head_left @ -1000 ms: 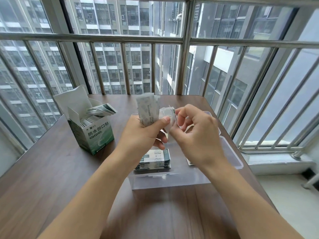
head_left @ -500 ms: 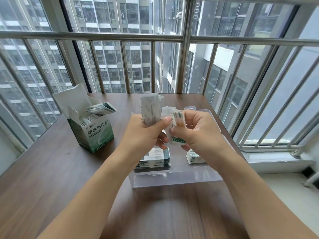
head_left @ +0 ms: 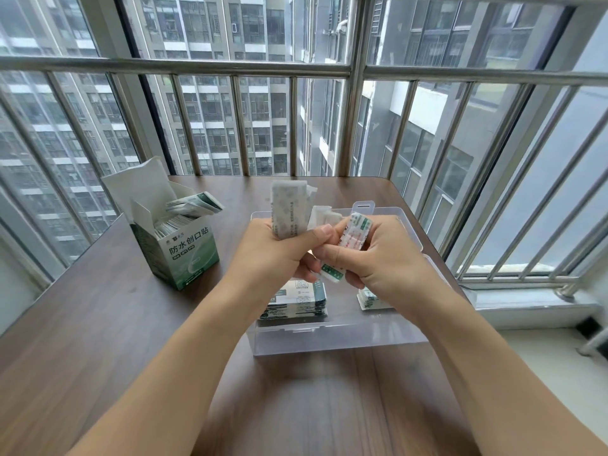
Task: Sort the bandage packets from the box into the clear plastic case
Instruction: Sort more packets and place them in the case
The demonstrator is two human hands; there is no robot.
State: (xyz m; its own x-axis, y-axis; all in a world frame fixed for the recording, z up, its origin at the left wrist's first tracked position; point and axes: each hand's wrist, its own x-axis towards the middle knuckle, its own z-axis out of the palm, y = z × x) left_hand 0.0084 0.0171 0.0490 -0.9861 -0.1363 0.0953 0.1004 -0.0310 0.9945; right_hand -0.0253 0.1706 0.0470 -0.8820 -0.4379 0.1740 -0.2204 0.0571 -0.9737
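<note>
A fan of bandage packets (head_left: 287, 210) is clenched upright in the left hand (head_left: 276, 255). Just right of its thumb, one small packet (head_left: 353, 240) is pinched by the right hand (head_left: 378, 258), long axis tilted near-vertical. Straight below those fingers the clear plastic case (head_left: 332, 340) lies open, right hand nearer its small stack (head_left: 370, 301).

Open green box (head_left: 184, 255) holding packets (head_left: 194, 205), clear case (head_left: 329, 337) with 2 stacks (head_left: 296, 301)

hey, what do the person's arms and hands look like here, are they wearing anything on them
Both forearms are bare right up to the bottom edge of the picture: no sleeves, no gloves. The left hand and the right hand show no rings, watch or bracelet on the parts visible. The fingernails are short and unpainted.
</note>
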